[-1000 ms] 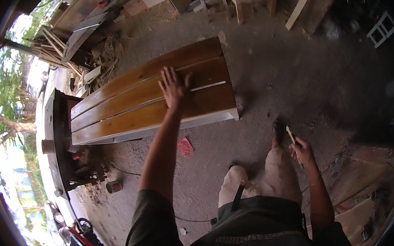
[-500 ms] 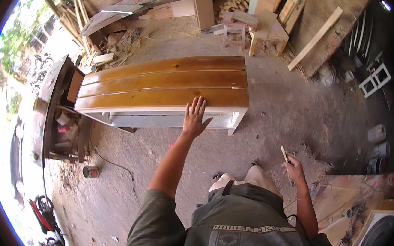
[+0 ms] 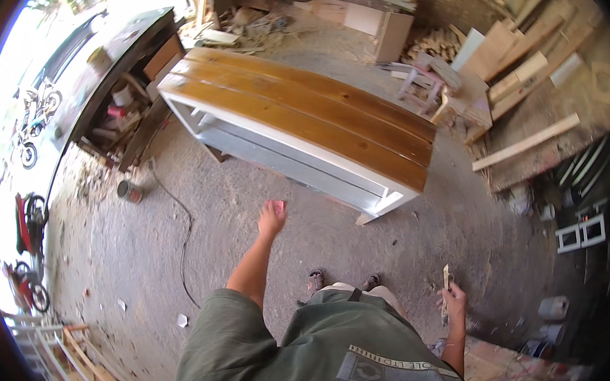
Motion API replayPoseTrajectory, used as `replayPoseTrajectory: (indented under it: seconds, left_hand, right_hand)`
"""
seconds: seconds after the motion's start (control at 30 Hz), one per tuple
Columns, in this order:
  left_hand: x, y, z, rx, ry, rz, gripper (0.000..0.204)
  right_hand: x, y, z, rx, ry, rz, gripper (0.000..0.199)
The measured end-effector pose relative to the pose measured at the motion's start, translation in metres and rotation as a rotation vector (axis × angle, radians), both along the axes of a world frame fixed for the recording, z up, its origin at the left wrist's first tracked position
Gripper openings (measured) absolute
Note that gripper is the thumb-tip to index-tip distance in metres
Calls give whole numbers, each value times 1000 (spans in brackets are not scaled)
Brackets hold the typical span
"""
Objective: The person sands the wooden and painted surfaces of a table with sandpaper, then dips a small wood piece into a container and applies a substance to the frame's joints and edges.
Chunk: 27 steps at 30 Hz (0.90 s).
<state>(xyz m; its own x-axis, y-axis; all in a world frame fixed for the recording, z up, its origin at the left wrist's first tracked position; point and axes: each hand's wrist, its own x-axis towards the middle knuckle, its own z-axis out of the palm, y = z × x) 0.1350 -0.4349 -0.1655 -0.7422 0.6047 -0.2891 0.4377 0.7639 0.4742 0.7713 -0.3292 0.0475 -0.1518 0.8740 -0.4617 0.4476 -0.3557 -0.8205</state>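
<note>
My left hand (image 3: 272, 219) is low in front of the bench, its fingers curled at a small pinkish-red piece (image 3: 280, 207). They look closed on it, though the contact is partly hidden and its kind is unclear. My right hand (image 3: 454, 300), out to the right of my body, grips a slim, pale, stick-like tool (image 3: 446, 277) with its narrow end pointing up. Beyond my left hand stands a long bench (image 3: 298, 105) with a glossy brown plank top and a white frame. A grey lower shelf (image 3: 273, 148) shows under the top.
A dark workbench (image 3: 132, 43) stands at the far left. A tin can (image 3: 130, 192) and a cable (image 3: 183, 221) lie on the floor at left. Boards (image 3: 519, 84) and a small wooden stool (image 3: 422, 88) are at the back right. A white frame piece (image 3: 581, 234) is farther right.
My left hand has left the bench top and come down to the pinkish-red piece, its fingers now curled. My view has turned, so the bench slants. My right hand keeps its tool.
</note>
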Motion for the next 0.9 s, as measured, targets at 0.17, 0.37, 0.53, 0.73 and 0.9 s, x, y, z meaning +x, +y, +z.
replayPoseTrajectory:
  seconds: [0.17,0.37,0.53,0.73,0.9]
  left_hand:
    - [167,-271,-122,-462,-469,-168,58]
    - [299,-408,-103,-534,-973,-177,63]
    - [232,-384,-115,-391,-680,51,75]
    - [83,-261,37,467,-621,787,59]
    - [69,-284,58,592,-485,751,54]
  right_hand:
    - [-42,3,-15,-98,6,113,36]
    - [-113,34,-9,-90,-51,314,42]
    - [-225,39,-10,-79,-2,641,44]
    - [-331,39,8,-49,-5,893,50]
    - [-393,23,1,-105,-4,1017,54]
